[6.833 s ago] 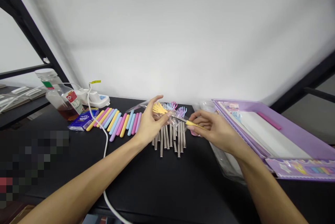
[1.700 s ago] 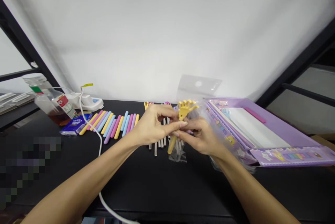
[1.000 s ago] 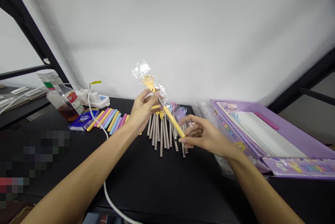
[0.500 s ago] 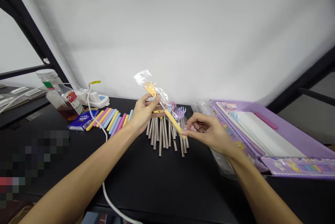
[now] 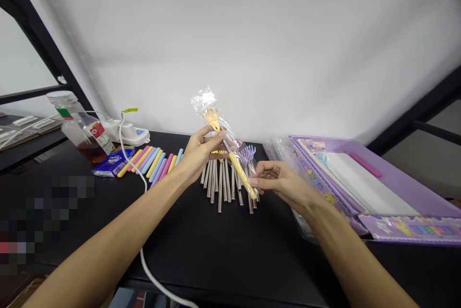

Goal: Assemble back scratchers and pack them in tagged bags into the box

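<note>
A yellow back scratcher (image 5: 237, 169) with a small hand-shaped head is inside a clear plastic sleeve (image 5: 204, 98), held tilted above the table. My left hand (image 5: 201, 152) is closed on it just below the head. Near the handle's lower end, my right hand (image 5: 279, 180) pinches the sleeved scratcher between thumb and fingers. Behind and beneath it lie several metal rods (image 5: 219, 188) fanned out on the black table, some with coloured claw heads such as the purple claw head (image 5: 248, 154). Part of these is hidden by my hands.
Several pastel handles (image 5: 154, 164) lie in a row at left, beside a blue tissue pack (image 5: 114, 161), a bottle of dark liquid (image 5: 88, 137) and a power strip (image 5: 139, 136). A white cable (image 5: 144, 250) crosses the table. A purple display box (image 5: 406, 188) stands at right.
The back scratcher has slid further into its sleeve, whose lower part now covers the handle end. My right hand has shifted slightly, still pinching near that end.
</note>
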`<move>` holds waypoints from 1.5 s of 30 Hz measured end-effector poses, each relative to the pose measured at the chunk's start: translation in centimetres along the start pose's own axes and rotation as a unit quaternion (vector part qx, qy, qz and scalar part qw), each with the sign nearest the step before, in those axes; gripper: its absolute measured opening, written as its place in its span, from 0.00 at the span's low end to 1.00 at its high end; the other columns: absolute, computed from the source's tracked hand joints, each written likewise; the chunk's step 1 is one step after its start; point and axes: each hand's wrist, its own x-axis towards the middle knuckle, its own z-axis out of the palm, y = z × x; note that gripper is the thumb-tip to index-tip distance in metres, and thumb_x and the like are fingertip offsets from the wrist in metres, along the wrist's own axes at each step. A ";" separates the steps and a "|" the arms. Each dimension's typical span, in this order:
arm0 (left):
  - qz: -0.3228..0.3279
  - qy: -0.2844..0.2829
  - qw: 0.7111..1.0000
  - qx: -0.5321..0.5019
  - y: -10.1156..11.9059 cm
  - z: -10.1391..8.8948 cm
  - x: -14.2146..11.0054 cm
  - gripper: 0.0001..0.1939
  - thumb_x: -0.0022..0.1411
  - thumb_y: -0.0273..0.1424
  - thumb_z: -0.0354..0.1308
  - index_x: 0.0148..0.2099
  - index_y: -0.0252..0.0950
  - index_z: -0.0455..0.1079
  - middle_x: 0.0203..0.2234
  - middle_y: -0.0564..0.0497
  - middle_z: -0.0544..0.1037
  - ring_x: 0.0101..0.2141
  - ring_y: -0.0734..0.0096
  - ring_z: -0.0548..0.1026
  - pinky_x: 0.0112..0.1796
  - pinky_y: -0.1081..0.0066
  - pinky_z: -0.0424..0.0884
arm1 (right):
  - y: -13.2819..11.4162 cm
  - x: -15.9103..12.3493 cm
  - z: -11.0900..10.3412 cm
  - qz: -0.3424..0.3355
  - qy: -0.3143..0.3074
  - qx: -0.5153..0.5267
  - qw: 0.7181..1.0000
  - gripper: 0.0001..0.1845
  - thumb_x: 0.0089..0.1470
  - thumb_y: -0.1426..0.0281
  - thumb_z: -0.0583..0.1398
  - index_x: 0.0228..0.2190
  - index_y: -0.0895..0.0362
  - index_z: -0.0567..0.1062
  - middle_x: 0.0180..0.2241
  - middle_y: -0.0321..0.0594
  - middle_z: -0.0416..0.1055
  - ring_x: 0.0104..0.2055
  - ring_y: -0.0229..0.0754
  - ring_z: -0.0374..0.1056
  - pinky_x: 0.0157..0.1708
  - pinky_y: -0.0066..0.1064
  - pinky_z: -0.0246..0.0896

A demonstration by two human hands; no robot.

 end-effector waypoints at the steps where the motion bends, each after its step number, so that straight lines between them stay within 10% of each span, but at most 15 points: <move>1: 0.001 0.008 1.000 0.000 0.0 0.0 0.1 0.19 0.58 0.41 0.69 0.46 0.36 0.72 0.34 0.48 0.81 0.33 0.68 0.80 0.33 0.71 0.76 | 0.0 0.0 0.0 -0.003 0.004 -0.001 1.000 0.18 0.40 0.62 0.75 0.22 0.56 0.73 0.25 0.35 0.72 0.28 0.36 0.66 0.30 0.31 0.63; 7: 0.036 0.102 0.994 -0.025 0.1 -0.8 0.8 0.24 0.57 0.42 0.70 0.50 0.35 0.73 0.33 0.47 0.81 0.31 0.69 0.79 0.30 0.73 0.73 | -0.6 -1.0 -0.3 0.044 -0.132 -0.058 0.989 0.17 0.44 0.62 0.73 0.26 0.56 0.72 0.26 0.35 0.74 0.29 0.37 0.70 0.29 0.30 0.67; 11: -0.016 0.064 0.998 0.022 -0.2 -1.0 0.8 0.22 0.54 0.37 0.73 0.47 0.31 0.73 0.29 0.47 0.79 0.29 0.67 0.79 0.31 0.68 0.76 | -1.0 -1.5 -1.0 0.064 -0.213 -0.159 0.962 0.14 0.50 0.59 0.70 0.29 0.56 0.76 0.27 0.37 0.77 0.30 0.39 0.73 0.30 0.30 0.68; 15: -0.043 0.004 0.995 0.087 -0.8 -0.2 0.1 0.19 0.53 0.38 0.73 0.42 0.32 0.75 0.32 0.46 0.78 0.26 0.68 0.79 0.29 0.68 0.76 | -0.7 -0.7 -2.1 -0.008 0.008 -0.262 0.965 0.17 0.56 0.56 0.64 0.27 0.57 0.77 0.27 0.42 0.77 0.26 0.40 0.71 0.26 0.31 0.63; 19: -0.070 -0.029 0.991 0.113 -1.4 0.3 -0.4 0.21 0.51 0.37 0.74 0.45 0.34 0.76 0.33 0.45 0.77 0.25 0.66 0.78 0.26 0.66 0.74 | 0.5 0.2 -3.3 -0.049 0.213 -0.443 0.870 0.13 0.55 0.59 0.62 0.33 0.56 0.79 0.32 0.44 0.79 0.32 0.46 0.72 0.34 0.37 0.63; 25: -0.036 -0.025 0.962 0.269 -2.0 -0.1 -0.6 0.27 0.44 0.29 0.76 0.48 0.37 0.75 0.37 0.44 0.78 0.39 0.57 0.78 0.36 0.64 0.74 | 1.5 0.2 -3.8 0.006 0.175 -0.540 0.823 0.26 0.52 0.56 0.65 0.50 0.54 0.78 0.44 0.47 0.80 0.40 0.54 0.75 0.38 0.41 0.63; 29: -0.013 -0.044 0.944 0.326 -2.7 -0.3 -0.4 0.12 0.55 0.32 0.68 0.43 0.39 0.77 0.38 0.46 0.81 0.40 0.57 0.78 0.38 0.64 0.73 | 1.5 0.3 -3.7 0.035 0.187 -0.554 0.811 0.26 0.51 0.57 0.66 0.50 0.55 0.78 0.39 0.45 0.81 0.39 0.54 0.76 0.38 0.40 0.63; 45: 0.077 -0.004 0.937 0.341 -3.7 -1.2 0.4 0.16 0.64 0.42 0.59 0.31 0.36 0.77 0.26 0.48 0.81 0.29 0.62 0.79 0.32 0.68 0.72 | 2.2 0.6 -3.9 0.019 0.223 -0.487 0.844 0.21 0.49 0.63 0.66 0.46 0.53 0.79 0.40 0.43 0.82 0.37 0.51 0.77 0.35 0.37 0.64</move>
